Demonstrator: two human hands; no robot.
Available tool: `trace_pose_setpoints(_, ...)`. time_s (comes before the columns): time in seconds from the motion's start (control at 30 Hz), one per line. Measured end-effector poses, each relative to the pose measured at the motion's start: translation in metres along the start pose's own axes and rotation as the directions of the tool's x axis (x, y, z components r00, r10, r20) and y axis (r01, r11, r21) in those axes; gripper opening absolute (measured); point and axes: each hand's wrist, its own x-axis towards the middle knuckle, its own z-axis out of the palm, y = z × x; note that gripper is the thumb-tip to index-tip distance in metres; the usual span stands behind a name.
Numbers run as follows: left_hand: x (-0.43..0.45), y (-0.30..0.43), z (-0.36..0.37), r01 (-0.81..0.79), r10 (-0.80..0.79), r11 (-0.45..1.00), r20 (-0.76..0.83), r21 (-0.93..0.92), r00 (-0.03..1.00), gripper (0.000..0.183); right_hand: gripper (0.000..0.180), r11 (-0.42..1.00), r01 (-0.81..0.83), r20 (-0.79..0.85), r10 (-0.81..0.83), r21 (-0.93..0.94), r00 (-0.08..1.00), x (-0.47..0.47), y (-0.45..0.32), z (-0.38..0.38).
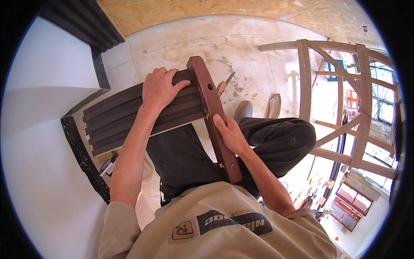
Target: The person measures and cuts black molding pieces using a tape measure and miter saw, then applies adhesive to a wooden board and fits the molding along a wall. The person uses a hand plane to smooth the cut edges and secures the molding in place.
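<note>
A dark brown ribbed panel [113,124] with a pale edge lies across in front of me, above my left thigh. My left hand [163,85] presses on its ribs, fingers curled over its far edge and thumb pointing towards a reddish-brown wooden bar [208,84]. That bar meets the panel's right end crosswise and has a round hole near its far end. Around the bar's middle my right hand [230,133] is wrapped, thumb on top and fingers hidden underneath. Whether panel and bar are fastened together cannot be seen. The bar's near end reaches my lap.
Beyond the bar a tool with a wooden handle [221,88] and dark blade is partly hidden. My grey shoe [244,109] stands on the dusty tiled floor [168,48]. A wooden frame [304,81] rises at right. Another ribbed panel [84,22] and a white wall [38,129] are at left.
</note>
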Motion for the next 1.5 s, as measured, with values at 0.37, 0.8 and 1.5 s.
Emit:
trace_pose_setpoints(0.37,0.003,-0.009,-0.004,-0.013,0.009,0.991,-0.033,-0.130,0.999,0.053,0.062,0.986,0.163,-0.145,-0.168,-0.044,0.975,-0.006,-0.022,-0.028)
trace_pose_setpoints(0.8,-0.006,-0.007,-0.057,-0.054,0.114,0.927,0.142,-0.370,0.983,0.054,0.053,0.633,0.014,-0.137,-0.189,-0.774,0.972,0.062,-0.129,-0.152)
trace_pose_setpoints(1.5,-0.042,-0.087,-0.190,0.250,-0.194,0.968,-0.652,-0.008,0.733,0.053,0.054,0.674,-0.142,-0.437,-0.291,-0.725,0.851,0.175,0.193,-0.156)
